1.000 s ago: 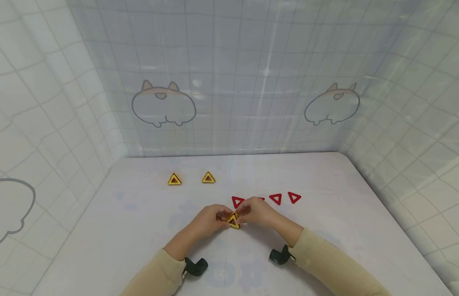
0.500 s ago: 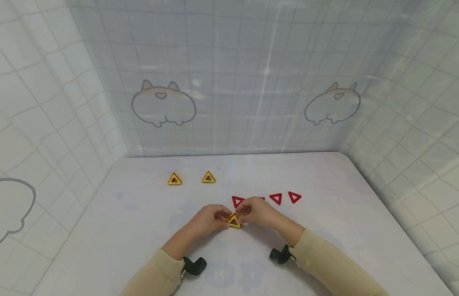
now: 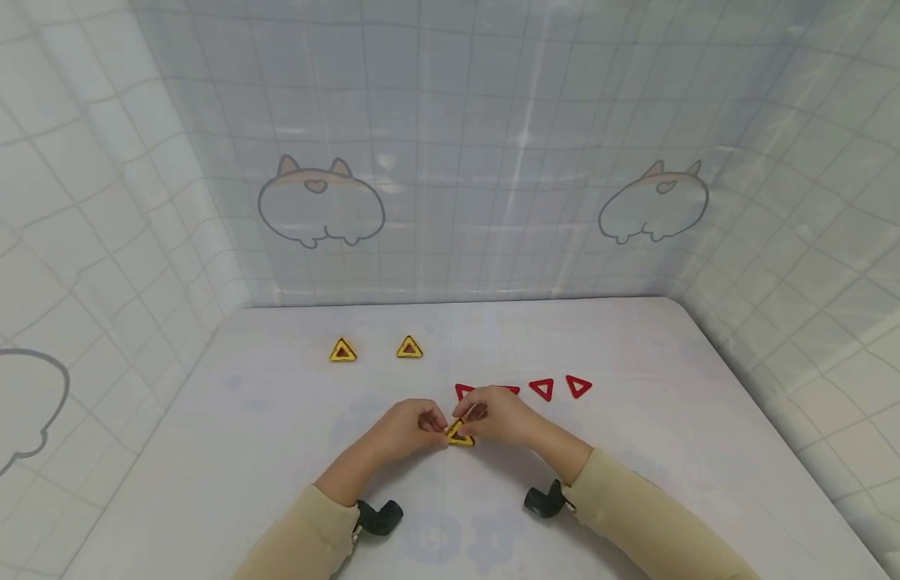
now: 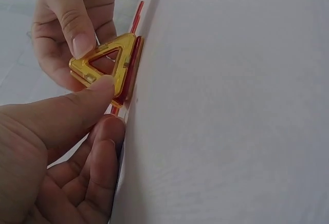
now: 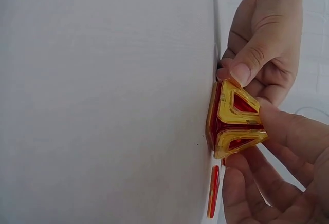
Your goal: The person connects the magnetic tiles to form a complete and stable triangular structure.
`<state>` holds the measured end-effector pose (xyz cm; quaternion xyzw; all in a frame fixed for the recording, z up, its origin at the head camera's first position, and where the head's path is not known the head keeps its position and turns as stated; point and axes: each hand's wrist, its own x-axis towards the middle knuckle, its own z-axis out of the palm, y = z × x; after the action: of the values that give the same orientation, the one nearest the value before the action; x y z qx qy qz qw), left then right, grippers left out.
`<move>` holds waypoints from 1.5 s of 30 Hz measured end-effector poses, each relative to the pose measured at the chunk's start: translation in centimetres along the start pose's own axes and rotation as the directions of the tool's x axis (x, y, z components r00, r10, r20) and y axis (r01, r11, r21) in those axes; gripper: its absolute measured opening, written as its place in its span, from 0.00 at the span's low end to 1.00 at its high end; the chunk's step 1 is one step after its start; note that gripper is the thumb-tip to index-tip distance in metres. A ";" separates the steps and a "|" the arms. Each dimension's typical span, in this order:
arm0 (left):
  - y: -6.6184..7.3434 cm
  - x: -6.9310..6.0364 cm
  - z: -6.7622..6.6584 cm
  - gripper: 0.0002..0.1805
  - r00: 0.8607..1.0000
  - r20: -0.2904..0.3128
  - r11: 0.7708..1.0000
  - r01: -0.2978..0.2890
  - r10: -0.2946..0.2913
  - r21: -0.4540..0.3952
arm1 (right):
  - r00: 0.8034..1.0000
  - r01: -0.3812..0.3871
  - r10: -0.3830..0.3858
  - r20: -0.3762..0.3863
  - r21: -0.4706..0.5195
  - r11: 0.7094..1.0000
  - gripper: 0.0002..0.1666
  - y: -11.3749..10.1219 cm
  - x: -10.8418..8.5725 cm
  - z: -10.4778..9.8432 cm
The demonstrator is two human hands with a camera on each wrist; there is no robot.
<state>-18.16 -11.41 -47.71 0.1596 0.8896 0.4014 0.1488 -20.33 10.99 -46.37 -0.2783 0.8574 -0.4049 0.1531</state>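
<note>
A small pyramid of magnetic triangle tiles [image 3: 460, 440], yellow outside with a red base, sits on the table between the hands. My left hand [image 3: 404, 427] holds its left lower corner, the thumb pressing a yellow face in the left wrist view. My right hand [image 3: 506, 415] pinches the pyramid near its top. Both hands also meet at the pyramid tiles [image 5: 239, 118] in the right wrist view. Just behind the right hand lie red triangle tiles; one red tile [image 3: 461, 390] and another red tile [image 3: 512, 390] are partly hidden by it.
Two similar yellow pyramids stand farther back: a left pyramid [image 3: 342, 355] and a right pyramid [image 3: 409, 352]. Right of the hands lie a red triangle [image 3: 542, 382] and another red triangle [image 3: 578, 379]. Grid-patterned walls [image 3: 457, 161] enclose the white table [image 3: 275, 451].
My right fingers have moved slightly left across the top of the pyramid, covering more of it. My left fingers have drawn back a little. The other tiles stay put.
</note>
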 end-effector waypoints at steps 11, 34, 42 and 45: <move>0.0 0.2 -0.1 0.10 1.000 0.001 1.000 -0.006 0.006 0.003 | 0.999 -0.031 0.030 -0.040 -0.021 0.999 0.08 -0.3 -0.5 -1.2; 1.6 6.7 2.1 0.29 0.988 -0.146 0.990 0.073 -0.055 0.121 | 0.960 -0.153 0.141 -0.241 -0.033 0.988 0.15 1.6 3.7 -8.3; 1.6 6.5 2.1 0.25 0.983 -0.152 0.978 0.130 -0.106 0.160 | 0.946 -0.201 0.180 -0.269 -0.055 0.978 0.16 3.1 6.3 -8.5; 1.5 6.3 2.1 0.22 0.983 -0.152 0.980 0.130 -0.107 0.153 | 0.940 -0.218 0.196 -0.281 -0.050 0.975 0.15 3.8 7.0 -8.4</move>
<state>-22.82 -6.53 -48.76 0.0886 0.9356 0.3282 0.0948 -31.36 13.93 -44.35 -0.1338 0.9104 -0.3863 0.0631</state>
